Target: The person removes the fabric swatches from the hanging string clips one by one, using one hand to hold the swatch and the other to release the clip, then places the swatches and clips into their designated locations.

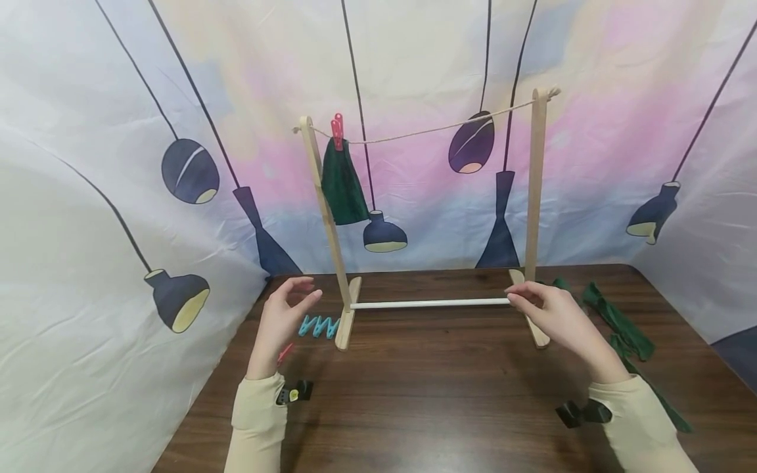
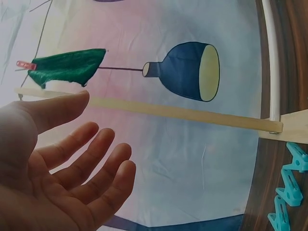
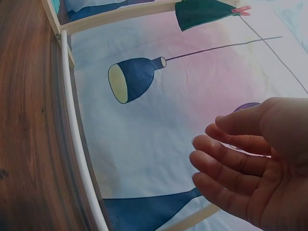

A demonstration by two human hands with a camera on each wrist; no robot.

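My left hand (image 1: 282, 323) is held in the air beside the left post (image 1: 327, 217) of a small wooden clothesline stand, its fingers loosely bent and nothing between them. Over by the right post (image 1: 536, 184), my right hand (image 1: 558, 320) has relaxed fingers and holds nothing; in the head view its fingertips overlap the end of the white crossbar (image 1: 428, 303). From the sagging string (image 1: 426, 133) between the posts hangs a dark green cloth (image 1: 343, 187), gripped near the left end by red clothespins (image 1: 337, 133).
Several light-blue clothespins (image 2: 290, 187) lie in a row by the stand's left foot (image 1: 345, 336). A red clothespin (image 1: 285, 353) lies near my left wrist. Crumpled green cloths (image 1: 621, 325) are on the table's right side. A curtain printed with lamps (image 1: 384, 236) rises behind the brown table (image 1: 414, 394).
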